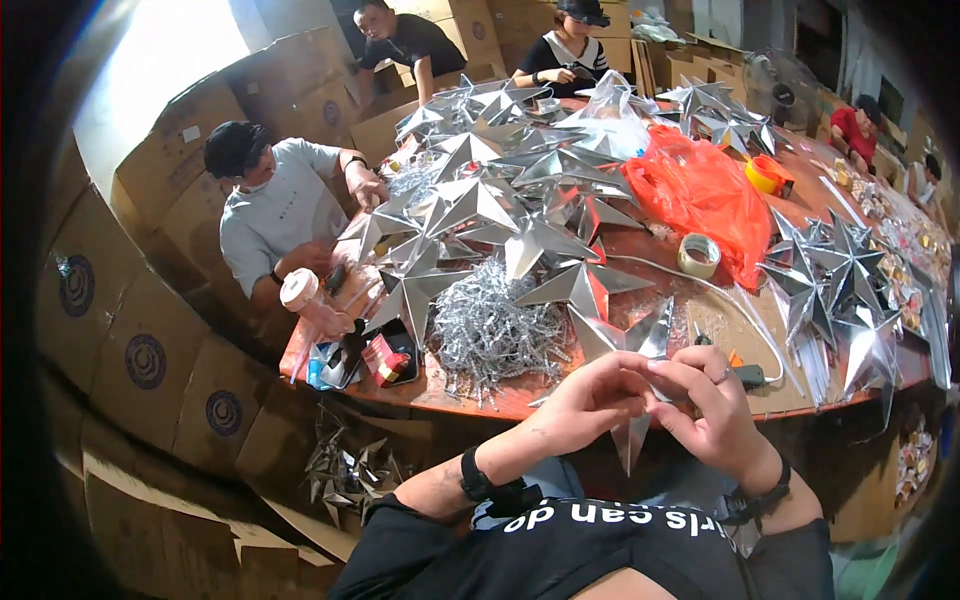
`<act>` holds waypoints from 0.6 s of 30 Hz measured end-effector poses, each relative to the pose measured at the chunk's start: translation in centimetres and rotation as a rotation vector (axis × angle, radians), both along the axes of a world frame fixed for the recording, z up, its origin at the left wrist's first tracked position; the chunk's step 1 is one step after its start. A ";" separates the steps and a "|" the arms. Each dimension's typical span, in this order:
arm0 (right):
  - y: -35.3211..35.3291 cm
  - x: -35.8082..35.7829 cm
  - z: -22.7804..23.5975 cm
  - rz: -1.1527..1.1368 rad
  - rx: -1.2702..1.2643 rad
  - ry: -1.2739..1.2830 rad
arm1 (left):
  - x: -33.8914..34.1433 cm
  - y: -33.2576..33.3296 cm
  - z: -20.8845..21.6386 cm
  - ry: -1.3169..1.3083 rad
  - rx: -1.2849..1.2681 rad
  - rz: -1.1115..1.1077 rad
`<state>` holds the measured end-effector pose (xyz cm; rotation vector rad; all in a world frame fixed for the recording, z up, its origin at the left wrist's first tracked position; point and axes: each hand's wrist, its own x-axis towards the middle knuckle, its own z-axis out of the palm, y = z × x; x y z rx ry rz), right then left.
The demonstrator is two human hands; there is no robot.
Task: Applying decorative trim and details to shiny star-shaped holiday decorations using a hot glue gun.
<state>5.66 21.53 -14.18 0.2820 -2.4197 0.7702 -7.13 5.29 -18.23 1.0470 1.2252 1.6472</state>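
Close to my body, over the table's near edge, I hold a shiny silver star (631,440) with folded, pointed arms. My left hand (597,402) comes in from the left with its fingers bent and pinched on the star. My right hand (715,408) meets it there, its thumb and fingertips pressed together at the star's middle. The fingers of both hands nearly touch and cover the centre, so any small part between them is hidden. Beyond my hands lies a large heap of similar silver stars (480,205), with a tangle of silver tinsel (497,325) in front.
A glue gun (748,375) with a white cord lies just past my right hand. Farther right are a tape roll (699,256), a red plastic bag (700,190) and more stars (840,265). A co-worker (285,200) works at the left; cardboard boxes (150,350) line that side.
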 end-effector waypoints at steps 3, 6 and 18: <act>0.1 0.0 0.0 -0.011 0.032 0.042 | 0.1 0.3 0.2 -0.025 0.013 -0.015; 0.0 0.0 0.1 -0.031 0.060 0.066 | 0.2 0.5 0.5 -0.039 0.042 -0.007; 0.1 0.4 0.5 -0.108 0.173 0.121 | 0.7 1.2 1.7 -0.117 0.035 0.042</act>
